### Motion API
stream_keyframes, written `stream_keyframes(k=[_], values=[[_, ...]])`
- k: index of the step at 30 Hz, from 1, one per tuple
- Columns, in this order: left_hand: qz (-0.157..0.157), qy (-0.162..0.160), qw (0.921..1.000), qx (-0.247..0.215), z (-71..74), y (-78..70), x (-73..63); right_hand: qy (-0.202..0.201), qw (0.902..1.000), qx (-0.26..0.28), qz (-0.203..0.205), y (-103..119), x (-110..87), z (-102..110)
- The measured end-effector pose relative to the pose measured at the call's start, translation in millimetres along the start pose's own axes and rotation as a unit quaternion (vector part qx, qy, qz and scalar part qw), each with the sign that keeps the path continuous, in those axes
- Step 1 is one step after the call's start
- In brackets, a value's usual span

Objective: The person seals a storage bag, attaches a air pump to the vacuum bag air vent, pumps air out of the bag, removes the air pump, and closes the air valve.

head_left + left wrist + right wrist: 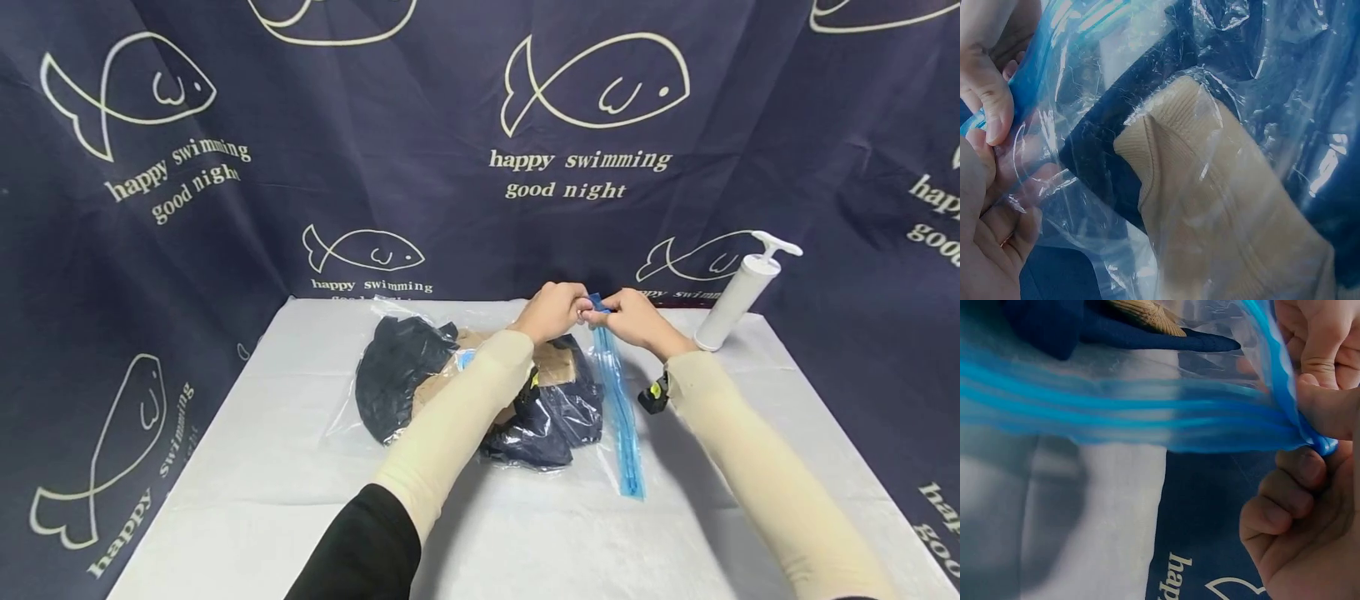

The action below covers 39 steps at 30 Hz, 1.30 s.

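- Head view: a clear plastic bag (602,457) lies on the white desk (240,475), with a blue strip (621,421) running along its right edge.
- Inside the bag, dark clothes (397,375) lie around and beside beige clothes (557,365); the left wrist view shows a ribbed edge on the beige cloth.
- The left hand (551,310) is at the bag's far right corner, fingers bent, gripping the clear plastic beside the strip; some of its fingers show through the film.
- The right hand (633,317) is at that same corner of the bag, thumb and fingers closed in a pinch on the strip's far end, its other fingers curled.
- The two hands meet at the bag's corner, fingertips touching or nearly so; which, I cannot tell.
- A white pump (735,307) stands tilted to the right of the bag, handle up.
- Behind the bag hangs a dark blue curtain (450,142) with fish outlines and lettering.
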<state>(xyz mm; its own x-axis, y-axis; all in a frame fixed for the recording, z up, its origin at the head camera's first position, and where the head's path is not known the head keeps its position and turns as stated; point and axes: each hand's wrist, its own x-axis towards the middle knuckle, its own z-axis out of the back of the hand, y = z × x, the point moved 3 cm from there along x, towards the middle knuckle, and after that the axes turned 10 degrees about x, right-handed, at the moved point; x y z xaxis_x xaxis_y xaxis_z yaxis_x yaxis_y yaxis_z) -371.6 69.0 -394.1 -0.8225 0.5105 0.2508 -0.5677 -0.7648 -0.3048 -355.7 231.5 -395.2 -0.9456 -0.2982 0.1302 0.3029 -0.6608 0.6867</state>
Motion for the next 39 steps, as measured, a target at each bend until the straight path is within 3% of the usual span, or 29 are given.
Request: stream_keyframes(k=[8, 19, 32, 35, 39], values=[[0.009, -0.007, 0.9999, -0.006, 4.1, -1.7, 0.4, -0.034, 0.9994, -0.007, 0.008, -3.0, -3.0, -1.1], [0.013, -0.005, 0.9991, -0.039, 5.1, 6.0, -3.3, -0.015, 0.9996, 0.015, -0.021, -12.2, -14.9, -10.6], [0.054, -0.016, 0.9942, -0.092, 17.6, 22.8, -2.5, -0.024, 0.9996, 0.002, 0.016, -19.7, -19.7, -12.7], [0.038, -0.004, 0.9946, -0.096, 15.7, 27.1, -2.4, -0.013, 0.9997, -0.002, 0.020, -22.2, -18.1, -15.3], [0.014, 0.038, 0.9926, -0.114, 10.9, 31.5, -3.0, 0.014, 0.9996, -0.008, 0.023, -22.9, -16.3, -18.9]])
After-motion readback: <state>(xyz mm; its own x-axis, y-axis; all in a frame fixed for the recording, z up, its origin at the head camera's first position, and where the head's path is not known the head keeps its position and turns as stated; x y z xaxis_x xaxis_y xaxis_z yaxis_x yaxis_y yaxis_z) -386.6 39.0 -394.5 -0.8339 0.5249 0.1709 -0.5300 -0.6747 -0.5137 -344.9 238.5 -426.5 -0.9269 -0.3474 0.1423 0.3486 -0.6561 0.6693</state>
